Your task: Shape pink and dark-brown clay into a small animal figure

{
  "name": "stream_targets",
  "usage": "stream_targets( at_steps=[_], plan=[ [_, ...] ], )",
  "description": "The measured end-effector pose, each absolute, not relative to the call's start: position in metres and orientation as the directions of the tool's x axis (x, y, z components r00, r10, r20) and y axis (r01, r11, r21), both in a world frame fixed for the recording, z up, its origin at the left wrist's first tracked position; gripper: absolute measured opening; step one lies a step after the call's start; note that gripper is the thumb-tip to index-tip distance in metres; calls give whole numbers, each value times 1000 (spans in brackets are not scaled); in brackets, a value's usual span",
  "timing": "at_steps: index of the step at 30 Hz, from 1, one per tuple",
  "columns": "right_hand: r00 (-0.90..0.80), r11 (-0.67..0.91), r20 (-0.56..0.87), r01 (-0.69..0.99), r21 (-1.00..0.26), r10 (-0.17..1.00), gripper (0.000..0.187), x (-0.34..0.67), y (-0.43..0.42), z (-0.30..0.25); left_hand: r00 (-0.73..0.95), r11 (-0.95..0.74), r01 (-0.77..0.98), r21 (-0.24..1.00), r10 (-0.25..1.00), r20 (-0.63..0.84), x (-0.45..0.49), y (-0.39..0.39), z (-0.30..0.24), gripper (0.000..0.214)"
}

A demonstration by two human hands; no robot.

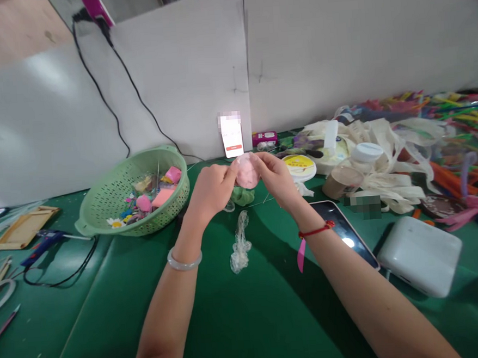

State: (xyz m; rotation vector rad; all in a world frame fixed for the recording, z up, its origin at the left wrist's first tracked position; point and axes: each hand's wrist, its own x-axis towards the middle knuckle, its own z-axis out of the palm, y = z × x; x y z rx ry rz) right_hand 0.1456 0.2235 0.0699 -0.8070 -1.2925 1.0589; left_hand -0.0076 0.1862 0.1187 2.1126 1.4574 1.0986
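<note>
One pink clay ball point(246, 171) at 12 o'clock, pinched by left hand point(213, 189) and right hand point(278, 179). One green basket point(118, 179) at 10 o'clock. One tub point(299, 166) at 1 o'clock, label unreadable.

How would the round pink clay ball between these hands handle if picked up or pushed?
The round pink clay ball probably feels soft and fairly light: it looks matte and slightly dented where the left hand and right hand pinch it. Pushed on the smooth green mat, it might roll a little.
</note>
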Motion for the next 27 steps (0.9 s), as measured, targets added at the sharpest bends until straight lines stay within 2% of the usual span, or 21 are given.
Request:
stream_targets(
  at_steps=[5,12,21,24,27],
  plan=[
    [-37,310,320,-167,-936,947,51,144,224,66,165,-396,675,623,904,395,-6,186,118,59],
    [-27,147,167,-349,-925,986,51,146,224,66,154,-392,545,741,916,371,-7,190,116,56],
    [-11,124,142,-420,-899,990,54,143,228,63,72,-233,380,895,972,223,-5,193,114,56],
    [-52,142,181,-430,-892,982,52,142,229,61,73,-274,368,889,961,266,-4,193,114,48],
    [-49,149,193,-460,-875,980,47,140,229,61,68,-342,406,847,936,345,-2,195,112,30]
  ],
)
